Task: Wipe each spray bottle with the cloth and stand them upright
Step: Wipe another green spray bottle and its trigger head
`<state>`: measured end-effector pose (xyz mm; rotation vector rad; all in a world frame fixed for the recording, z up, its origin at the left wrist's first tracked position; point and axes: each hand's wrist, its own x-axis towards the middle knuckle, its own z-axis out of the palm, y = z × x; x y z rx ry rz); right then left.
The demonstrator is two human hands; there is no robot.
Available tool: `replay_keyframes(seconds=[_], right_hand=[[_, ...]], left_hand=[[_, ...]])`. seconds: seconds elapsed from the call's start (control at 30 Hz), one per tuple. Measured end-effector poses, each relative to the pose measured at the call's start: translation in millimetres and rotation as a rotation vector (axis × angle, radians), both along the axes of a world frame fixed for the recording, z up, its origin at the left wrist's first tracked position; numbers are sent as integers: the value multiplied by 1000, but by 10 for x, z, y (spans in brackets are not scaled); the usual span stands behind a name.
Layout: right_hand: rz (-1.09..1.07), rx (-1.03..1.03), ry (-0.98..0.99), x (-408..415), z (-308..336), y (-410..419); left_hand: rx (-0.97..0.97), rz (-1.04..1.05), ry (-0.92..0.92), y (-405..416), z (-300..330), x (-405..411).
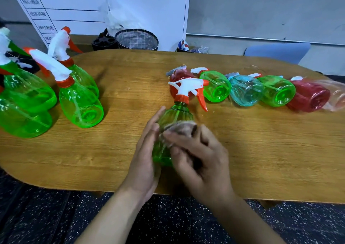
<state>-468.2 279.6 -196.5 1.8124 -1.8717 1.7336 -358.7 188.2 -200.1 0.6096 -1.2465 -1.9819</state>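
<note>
A green spray bottle with a white and orange trigger head stands near the table's front middle. My left hand holds its left side with fairly straight fingers. My right hand presses a grey cloth against the bottle's body; the hand is blurred. Several green bottles stand upright at the left. On the right, a row of bottles lies on its side: a red one, a green one, a blue one, another green one and another red one.
The wooden table has a rounded front edge near my arms. Behind it stand a mesh bin, a black holder, a white board and a blue chair. A clear bag lies at the far right.
</note>
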Motion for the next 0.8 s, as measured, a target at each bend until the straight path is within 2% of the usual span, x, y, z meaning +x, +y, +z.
replay_keyframes(seconds=[0.1, 0.2, 0.27, 0.37, 0.43, 0.5, 0.6, 0.8], right_hand=[[67, 3, 182, 68, -54, 63], [72, -13, 148, 53, -32, 82], [29, -74, -72, 28, 14, 70], [-60, -169, -512, -17, 52, 13], [-87, -147, -738, -36, 32, -30], [-70, -86, -875, -21, -1, -69], [-16, -12, -917, 43, -40, -104], [-91, -67, -772, 31, -37, -114]], left_hand=[[76, -7, 32, -14, 18, 8], [64, 15, 19, 4, 21, 19], [21, 21, -26, 16, 20, 29], [-30, 12, -48, 11, 2, 39], [-45, 16, -37, 0, -13, 37], [-49, 11, -33, 5, -14, 36], [-22, -27, 19, 13, 10, 35], [-43, -6, -26, 19, 13, -26]])
